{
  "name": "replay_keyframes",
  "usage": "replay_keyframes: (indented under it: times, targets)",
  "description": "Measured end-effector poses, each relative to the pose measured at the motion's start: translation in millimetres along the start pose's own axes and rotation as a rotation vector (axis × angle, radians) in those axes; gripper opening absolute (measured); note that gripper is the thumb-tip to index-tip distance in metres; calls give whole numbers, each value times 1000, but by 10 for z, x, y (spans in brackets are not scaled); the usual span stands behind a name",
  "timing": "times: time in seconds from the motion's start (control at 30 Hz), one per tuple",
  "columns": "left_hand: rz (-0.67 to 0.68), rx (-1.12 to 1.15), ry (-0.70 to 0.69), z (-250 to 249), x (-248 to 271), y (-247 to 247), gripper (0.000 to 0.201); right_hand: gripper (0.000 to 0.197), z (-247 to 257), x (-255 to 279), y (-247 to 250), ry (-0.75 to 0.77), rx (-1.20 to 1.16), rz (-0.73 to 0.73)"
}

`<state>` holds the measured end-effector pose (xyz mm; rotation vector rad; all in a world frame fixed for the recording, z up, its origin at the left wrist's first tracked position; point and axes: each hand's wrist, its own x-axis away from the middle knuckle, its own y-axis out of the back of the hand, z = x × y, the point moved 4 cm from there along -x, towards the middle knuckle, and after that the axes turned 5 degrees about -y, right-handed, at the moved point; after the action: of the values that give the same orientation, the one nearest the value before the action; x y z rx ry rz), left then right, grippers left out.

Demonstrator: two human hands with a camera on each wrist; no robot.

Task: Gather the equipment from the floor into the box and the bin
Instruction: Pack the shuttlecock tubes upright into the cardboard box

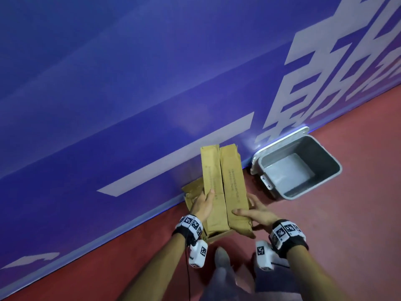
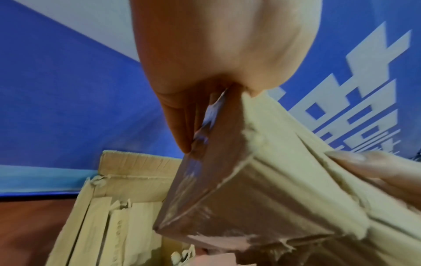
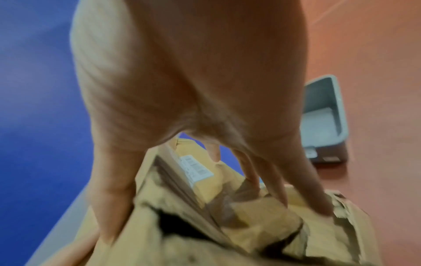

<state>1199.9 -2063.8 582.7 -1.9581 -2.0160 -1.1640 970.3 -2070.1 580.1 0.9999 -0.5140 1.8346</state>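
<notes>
Two long brown paper-wrapped packages (image 1: 223, 187) are held side by side, tilted up toward the wall, above an open cardboard box (image 1: 192, 192). My left hand (image 1: 204, 203) grips the left package (image 2: 262, 180), thumb on top and fingers underneath. My right hand (image 1: 253, 211) grips the near end of the right package (image 3: 250, 225), thumb across its top. The left wrist view shows several similar packages (image 2: 123, 225) lying inside the box (image 2: 136, 171). An empty grey bin (image 1: 325, 157) stands on the floor to the right, also visible in the right wrist view as the bin (image 3: 337, 111).
A blue wall banner with white characters (image 1: 152, 83) runs right behind the box and bin. The bin's pale lid (image 1: 282, 140) leans between bin and wall. Red floor (image 1: 347, 213) stretches to the right. My leg (image 1: 221, 270) is below the box.
</notes>
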Motion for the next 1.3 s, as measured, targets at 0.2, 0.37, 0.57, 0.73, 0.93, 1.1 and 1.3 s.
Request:
replay_keyframes:
  times: [0.2, 0.37, 0.57, 0.73, 0.93, 1.1, 1.3]
  targets:
    - [185, -21, 99, 532, -542, -431, 65, 117, -419, -761, -25, -44, 95, 121]
    - [258, 47, 166, 1177, -1127, -870, 52, 75, -854, -1654, 45, -226, -55, 67]
    - [262, -50, 316, 1889, -1709, -1538, 75, 93, -1371, -2623, 203, -228, 81, 63]
    - [160, 97, 356, 2192, -2144, -1997, 73, 63, -1242, -3203, 397, -195, 340, 98]
    - [140, 219, 401, 2807, -2768, -2474, 86, 93, -1233, -3938, 521, -162, 521, 141]
    - [143, 300, 454, 2973, -3070, -2598, 77, 59, -1236, -4351, 511, -139, 651, 139]
    - [144, 214, 421, 3122, -3344, -2632, 61, 65, -1457, -4746, 410, -161, 675, 98]
